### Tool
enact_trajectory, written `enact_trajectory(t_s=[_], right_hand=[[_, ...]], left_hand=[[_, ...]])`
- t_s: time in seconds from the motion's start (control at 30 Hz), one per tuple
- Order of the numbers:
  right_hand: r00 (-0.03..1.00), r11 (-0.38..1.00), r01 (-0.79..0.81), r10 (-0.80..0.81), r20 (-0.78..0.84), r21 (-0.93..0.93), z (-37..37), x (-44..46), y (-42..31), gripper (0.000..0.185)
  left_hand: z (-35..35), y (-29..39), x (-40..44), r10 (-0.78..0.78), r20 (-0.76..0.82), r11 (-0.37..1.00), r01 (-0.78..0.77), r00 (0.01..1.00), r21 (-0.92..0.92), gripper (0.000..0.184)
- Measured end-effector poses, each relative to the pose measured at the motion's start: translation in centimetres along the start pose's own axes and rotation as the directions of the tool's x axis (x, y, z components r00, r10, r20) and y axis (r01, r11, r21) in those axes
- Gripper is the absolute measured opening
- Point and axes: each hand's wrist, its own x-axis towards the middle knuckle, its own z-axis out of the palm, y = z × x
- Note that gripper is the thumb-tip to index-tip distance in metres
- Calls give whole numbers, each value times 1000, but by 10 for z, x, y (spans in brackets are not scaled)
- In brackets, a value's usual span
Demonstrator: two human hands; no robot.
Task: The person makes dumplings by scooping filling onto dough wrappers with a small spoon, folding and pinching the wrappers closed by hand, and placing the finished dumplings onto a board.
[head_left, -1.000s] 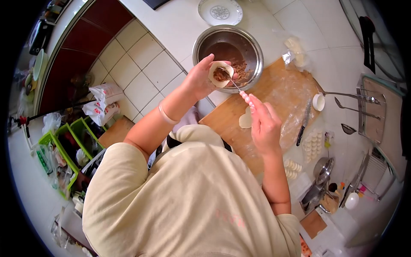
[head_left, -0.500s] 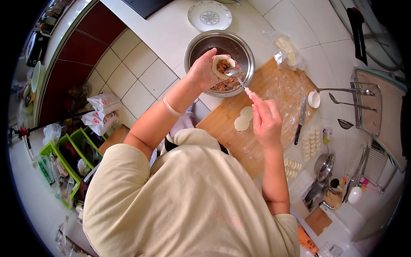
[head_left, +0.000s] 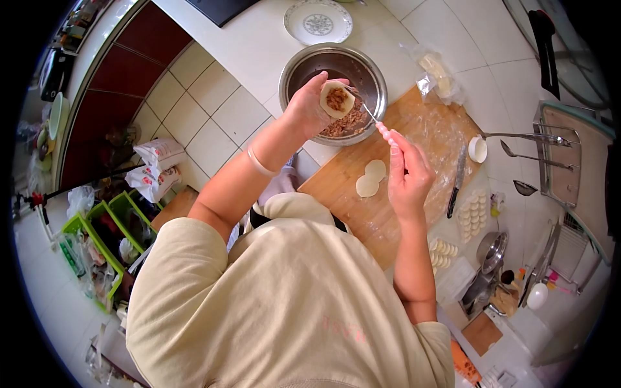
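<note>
My left hand [head_left: 309, 111] holds a round dough wrapper [head_left: 328, 111] over the near rim of a steel bowl [head_left: 380, 87]. A heap of brown filling [head_left: 336, 99] sits in the middle of the wrapper. In the bowl is more loose filling [head_left: 344, 127]. My right hand [head_left: 410, 174] grips a spoon by its pink handle [head_left: 386, 133]; the spoon's head is at the wrapper's right edge, partly hidden. Two flat wrappers [head_left: 370, 181] overlap on the wooden board [head_left: 336, 187] below the bowl.
A knife [head_left: 458, 181] lies at the board's right edge beside a small white cup [head_left: 477, 149]. Rows of folded dumplings [head_left: 472, 216] stand farther right. A patterned plate [head_left: 318, 22] is behind the bowl, and a plastic bag [head_left: 437, 74] lies behind the board.
The spoon has moved right, from over the filling to the wrapper's edge, as my right hand shifted slightly right. My left hand still holds the filled wrapper.
</note>
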Motion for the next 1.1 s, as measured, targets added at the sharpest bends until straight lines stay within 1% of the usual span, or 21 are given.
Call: enact_trajectory(t_s=[0.03,0.07,0.13,0.27,0.33,0.47,0.53,0.67,0.73,0.77,0.83,0.87,0.93,0.97,1.03,1.07,1.1], right_hand=[[1000,999,-14,14,16,39,1,0,-1,17],[1000,999,-15,14,15,39,1,0,-2,17],[998,998,-43,41,36,56,2,-1,-3,16],[1000,998,1,-1,-14,57,-1,-4,-5,16],[989,991,-121,116,87,56,-4,-6,-8,16],[995,987,-100,97,31,125,-5,-5,-12,16],[984,975,-159,144,105,153,-6,-6,-13,16],[993,986,-105,95,76,131,-7,-7,-11,16],[992,980,-111,99,76,168,-4,-7,-9,15],[992,980,-112,101,74,165,-3,-8,-7,15],[994,963,-95,103,-21,251,1,-5,-3,15],[994,963,-95,104,-21,253,2,-3,-4,15],[993,990,-94,86,84,107,2,5,-8,15],[993,990,-95,87,83,106,5,4,-2,15],[992,969,-127,123,33,211,18,1,16,15],[992,968,-128,123,35,215,24,1,21,15],[992,981,-126,122,38,146,31,4,24,15]], left_hand=[[1,-1,-1,-13,31,1000,13,999,4,48],[1,-2,0,-13,31,1000,13,999,5,48],[0,-4,1,-23,93,999,26,995,-23,48],[4,-3,-2,-9,69,1000,9,998,6,48],[6,-2,-4,-19,55,1000,18,998,23,48],[4,-2,-2,-19,83,999,17,996,27,49],[7,-2,-2,-15,70,1000,13,997,23,50],[4,-2,-1,-15,50,999,13,999,40,50],[0,-2,-2,-14,117,998,7,993,57,50],[-1,-3,-1,-17,119,998,10,993,56,50],[-4,-2,-1,-7,133,999,3,991,32,49],[-5,-1,-2,-7,132,999,3,991,33,49],[-6,0,-3,5,25,1000,-6,1000,27,49],[-11,0,-1,4,25,1000,-4,1000,27,49],[-31,0,8,48,6,999,-48,999,11,47],[-42,0,11,50,2,999,-50,999,12,47],[-52,0,15,87,-50,996,-87,995,0,46]])
